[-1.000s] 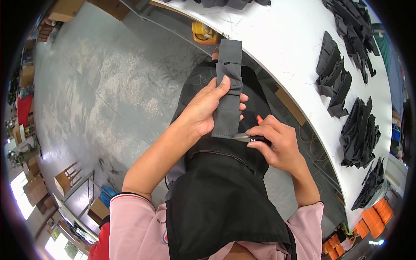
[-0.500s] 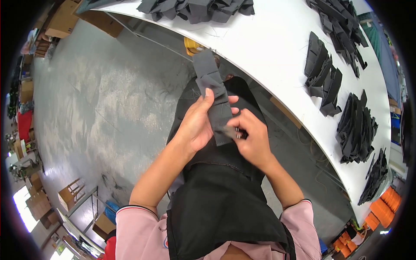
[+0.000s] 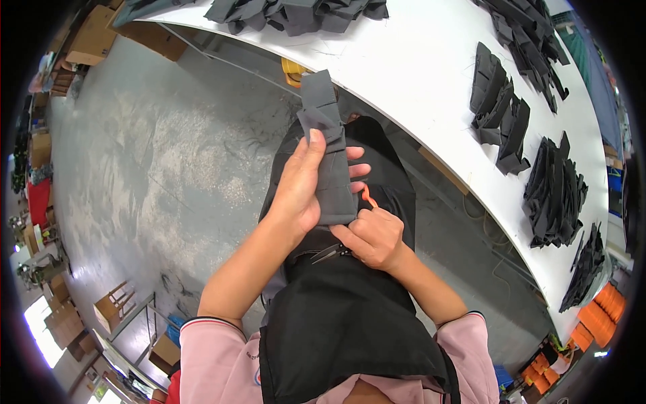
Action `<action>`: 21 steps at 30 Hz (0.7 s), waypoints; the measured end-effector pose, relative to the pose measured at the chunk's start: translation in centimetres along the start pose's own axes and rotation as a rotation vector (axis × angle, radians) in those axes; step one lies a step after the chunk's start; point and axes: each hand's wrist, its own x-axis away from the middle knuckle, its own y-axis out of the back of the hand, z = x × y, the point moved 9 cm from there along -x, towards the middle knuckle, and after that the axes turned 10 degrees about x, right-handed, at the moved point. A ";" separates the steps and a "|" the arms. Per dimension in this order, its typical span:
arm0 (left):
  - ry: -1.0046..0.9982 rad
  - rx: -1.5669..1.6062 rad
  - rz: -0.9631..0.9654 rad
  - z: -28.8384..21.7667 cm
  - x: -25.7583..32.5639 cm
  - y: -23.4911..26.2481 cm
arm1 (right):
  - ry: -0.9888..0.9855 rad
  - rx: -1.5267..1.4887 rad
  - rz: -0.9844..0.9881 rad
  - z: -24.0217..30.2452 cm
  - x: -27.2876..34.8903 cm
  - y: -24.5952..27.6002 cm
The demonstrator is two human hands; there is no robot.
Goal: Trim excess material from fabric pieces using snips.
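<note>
My left hand grips a dark grey fabric strip made of folded, overlapping sections, with the thumb on top and the fingers round its right edge. The strip lies lengthwise above my lap, its far end close to the table edge. My right hand is closed around small scissors. Their pointed blades stick out below the hand toward the left, and an orange handle loop shows above it. The right thumb and forefinger touch the strip's near corner. A black apron covers my lap.
A white table curves from ahead round to the right. Dark fabric piles lie on it, one at the far side and several at the right, including a large bundle. Cardboard boxes and a wooden stool stand left.
My right hand has moved down toward me, and the scissor blades now point away from the strip. The strip's near end has shifted slightly left and looks flat and squared.
</note>
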 end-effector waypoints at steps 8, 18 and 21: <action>-0.262 -0.249 0.035 -2.2 -0.3 -0.3 | -0.734 -0.602 0.187 -3.9 2.9 -0.5; -0.368 -0.299 0.061 -1.9 0.3 -1.2 | -0.520 -0.027 0.169 -4.0 0.0 -0.6; -0.396 -0.300 0.086 -1.6 0.2 -0.8 | -0.639 -0.213 0.135 -5.4 0.5 -0.7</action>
